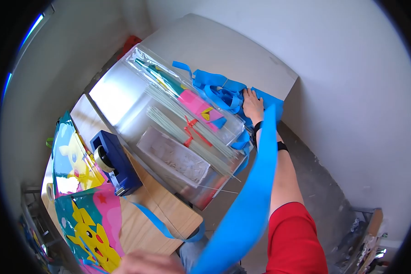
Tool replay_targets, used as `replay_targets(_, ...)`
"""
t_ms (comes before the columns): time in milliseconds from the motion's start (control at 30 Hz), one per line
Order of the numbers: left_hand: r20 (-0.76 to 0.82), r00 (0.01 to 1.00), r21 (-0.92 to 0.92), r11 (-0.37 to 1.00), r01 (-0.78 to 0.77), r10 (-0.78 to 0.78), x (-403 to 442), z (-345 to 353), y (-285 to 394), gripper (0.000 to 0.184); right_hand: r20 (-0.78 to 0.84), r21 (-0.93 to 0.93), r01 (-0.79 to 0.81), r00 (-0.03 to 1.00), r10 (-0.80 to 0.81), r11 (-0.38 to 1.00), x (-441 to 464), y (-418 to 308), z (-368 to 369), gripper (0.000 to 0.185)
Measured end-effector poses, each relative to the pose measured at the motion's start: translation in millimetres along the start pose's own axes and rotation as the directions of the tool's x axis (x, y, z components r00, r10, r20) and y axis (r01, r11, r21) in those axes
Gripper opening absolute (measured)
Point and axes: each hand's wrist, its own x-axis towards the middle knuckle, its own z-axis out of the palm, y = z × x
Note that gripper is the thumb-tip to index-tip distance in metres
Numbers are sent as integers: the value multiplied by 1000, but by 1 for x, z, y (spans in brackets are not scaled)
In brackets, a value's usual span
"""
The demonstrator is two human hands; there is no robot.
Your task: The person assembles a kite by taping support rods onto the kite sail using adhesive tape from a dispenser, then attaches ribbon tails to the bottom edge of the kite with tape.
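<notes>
My right hand (252, 106) reaches out to a pile of blue fabric strips (223, 91) at the back right of the metal tabletop. Its fingers are stretched out and lie on the blue material. A wide, blurred blue strip (251, 196) runs from beside that hand down to the bottom edge, close to the camera. At the bottom edge my left hand (146, 264) is only partly in view and smeared by motion, so its fingers cannot be made out. Near it, kite-like printed sheets with a yellow cartoon figure (84, 233) lie at the left.
A blue tape dispenser (121, 162) stands on the wooden board (160, 210). Beyond it are a white box (173, 157), thin pale rods tied with red ribbon (169, 125) and a clear plastic pack (201, 105) holding folded colourful fabric. A wall rises at the right.
</notes>
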Motion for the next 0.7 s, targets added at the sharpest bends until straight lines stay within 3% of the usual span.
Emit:
replay_targets(33,-167,985,-2,999,-45,44,-22,0,2,16,-170,-53,51,984,-60,997,-2,2,2,50)
replay_targets(133,-577,813,-64,987,-144,81,-88,6,0,26,-180,123,71,982,-48,990,-1,4,-23,33)
replay_targets(167,-644,764,-42,994,-104,53,-102,12,3,26,-456,168,145,889,-54,975,4,8,-12,17)
replay_targets(267,-812,584,39,998,53,1,-109,23,6,20,-507,281,119,861,42,952,2,5,-28,15)
replay_targets(367,-823,565,-24,997,70,-59,-117,27,5,14,-601,169,70,798,47,983,-8,3,-57,14)
replay_targets(433,-807,587,-37,998,54,-62,-123,30,6,12,-461,205,-46,877,138,978,-12,3,-71,21)
replay_targets(467,-834,550,-39,999,28,-48,-123,33,6,13,-386,214,-109,903,186,971,-16,6,-79,25)
replay_targets(533,-884,467,-40,999,-23,-25,-113,42,11,15,-377,269,-1,920,106,963,-17,20,-65,30)
replay_targets(600,-842,538,-37,992,-123,35,-131,31,-5,22,-473,245,65,879,61,967,-22,30,-59,35)
replay_targets(667,-839,540,-17,988,-157,71,-166,20,-29,30,-646,143,81,763,31,986,-46,13,-83,37)
replay_targets(700,-857,506,28,989,-144,98,-180,23,-34,33,-744,179,170,668,20,969,-61,3,-97,31)
